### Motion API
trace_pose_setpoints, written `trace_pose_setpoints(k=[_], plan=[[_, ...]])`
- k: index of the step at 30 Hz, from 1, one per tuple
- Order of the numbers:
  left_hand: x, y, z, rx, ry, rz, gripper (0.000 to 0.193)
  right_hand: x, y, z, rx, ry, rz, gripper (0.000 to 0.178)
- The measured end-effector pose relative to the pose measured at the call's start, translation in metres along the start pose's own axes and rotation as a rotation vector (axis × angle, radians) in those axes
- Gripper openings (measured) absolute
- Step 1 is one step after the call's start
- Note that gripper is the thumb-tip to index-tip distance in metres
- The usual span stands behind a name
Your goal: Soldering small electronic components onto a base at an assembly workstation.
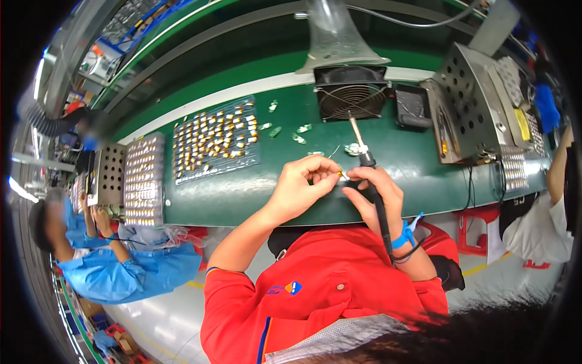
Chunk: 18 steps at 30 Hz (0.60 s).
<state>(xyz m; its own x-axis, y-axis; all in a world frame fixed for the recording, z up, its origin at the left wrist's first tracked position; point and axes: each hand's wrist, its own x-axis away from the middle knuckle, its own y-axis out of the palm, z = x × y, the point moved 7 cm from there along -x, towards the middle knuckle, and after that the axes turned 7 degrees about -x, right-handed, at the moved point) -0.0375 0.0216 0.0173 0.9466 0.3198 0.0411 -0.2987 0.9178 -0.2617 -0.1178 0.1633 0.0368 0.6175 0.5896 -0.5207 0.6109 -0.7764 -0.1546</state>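
My left hand (298,188) is closed in a pinch on a small yellow-and-white part (341,174) at the near side of the green bench. Just to its right, my right hand (383,193) is closed round a soldering iron (367,159), whose metal shaft points away from me toward the black fan (351,102). The right fingertips come close to the small part; whether they touch it I cannot tell. A blue wrist strap (401,235) circles my right wrist. Small green circuit boards (299,139) lie loose beyond my hands, and one small piece (351,148) sits beside the iron's shaft.
A clear tray (254,159) holds rows of yellow-and-white parts on the left. Beyond it stands another filled tray (159,182). Right of the fan are a black bin (413,121) and a perforated metal box (464,97). A co-worker in blue (139,273) sits at left, another person at right.
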Motion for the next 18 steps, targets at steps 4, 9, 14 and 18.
trace_pose_setpoints(k=[4, 9, 14, 18], plan=[[-0.003, 0.024, -0.005, 0.075, -0.053, -0.085, 0.013, 0.003, -0.01, -0.004, 0.039, -0.114, 0.011, 0.04], [0.0, 0.033, -0.003, -0.041, -0.053, -0.144, 0.01, 0.017, -0.016, 0.018, -0.229, 0.218, 0.026, 0.033], [-0.009, 0.032, 0.018, -0.253, 0.196, -0.075, 0.007, 0.022, -0.024, 0.025, -0.25, 0.259, 0.058, 0.032], [-0.035, 0.017, 0.026, -0.483, 0.327, 0.144, 0.006, 0.022, -0.04, 0.021, -0.051, 0.134, 0.081, 0.024]])
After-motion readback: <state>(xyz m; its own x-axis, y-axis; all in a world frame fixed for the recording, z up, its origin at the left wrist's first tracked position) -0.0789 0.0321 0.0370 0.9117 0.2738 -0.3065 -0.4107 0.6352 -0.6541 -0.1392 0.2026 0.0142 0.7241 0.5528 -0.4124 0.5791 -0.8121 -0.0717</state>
